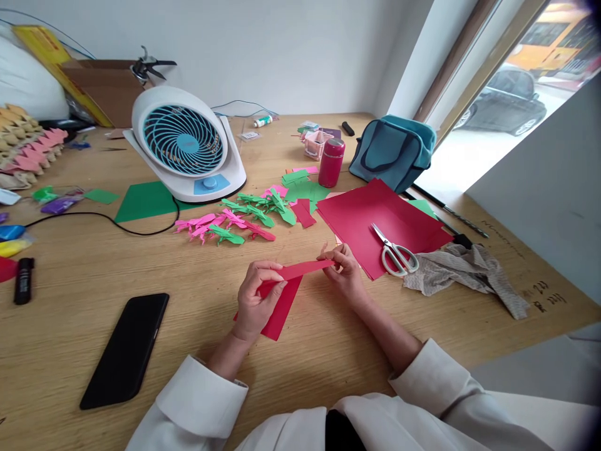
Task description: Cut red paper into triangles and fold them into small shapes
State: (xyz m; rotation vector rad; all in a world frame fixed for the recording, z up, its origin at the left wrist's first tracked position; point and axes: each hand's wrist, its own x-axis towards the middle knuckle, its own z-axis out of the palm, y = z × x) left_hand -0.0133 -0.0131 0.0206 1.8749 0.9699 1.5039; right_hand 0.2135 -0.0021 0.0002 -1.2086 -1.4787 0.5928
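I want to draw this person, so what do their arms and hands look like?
Both the left hand and right hand are bare: no gloves, and no watch shows. The sleeves are loose and off-white, with wide cuffs ending above the wrists. No pattern shows on them.

Wooden table (197, 363) against white wall (291, 50), daylit window (498, 88)

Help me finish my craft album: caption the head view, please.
Left hand and right hand hold a red strip near paper figures and scissors.
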